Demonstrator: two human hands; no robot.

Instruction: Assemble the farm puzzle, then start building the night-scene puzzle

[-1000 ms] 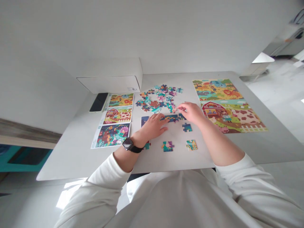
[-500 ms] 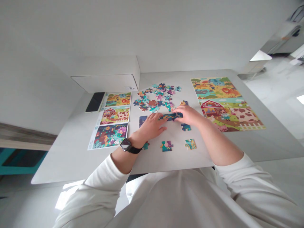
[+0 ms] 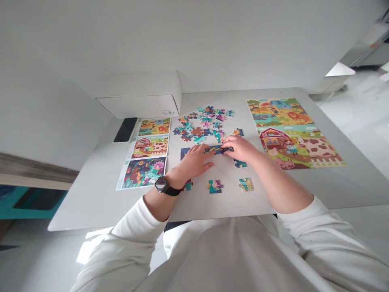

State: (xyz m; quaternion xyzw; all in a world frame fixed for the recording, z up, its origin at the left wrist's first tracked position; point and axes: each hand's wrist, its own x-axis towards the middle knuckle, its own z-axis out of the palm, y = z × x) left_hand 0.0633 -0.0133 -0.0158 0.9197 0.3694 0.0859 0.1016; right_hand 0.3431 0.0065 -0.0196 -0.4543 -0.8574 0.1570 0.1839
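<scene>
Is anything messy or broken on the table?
Nothing looks broken. Only the loose puzzle pieces lie in a jumbled heap beyond the left hand and right hand, with stray pieces nearer the front edge of the table.

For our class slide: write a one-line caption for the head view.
The left hand and right hand rest on a joined strip of puzzle pieces on a white table, loose pieces beyond.
</scene>
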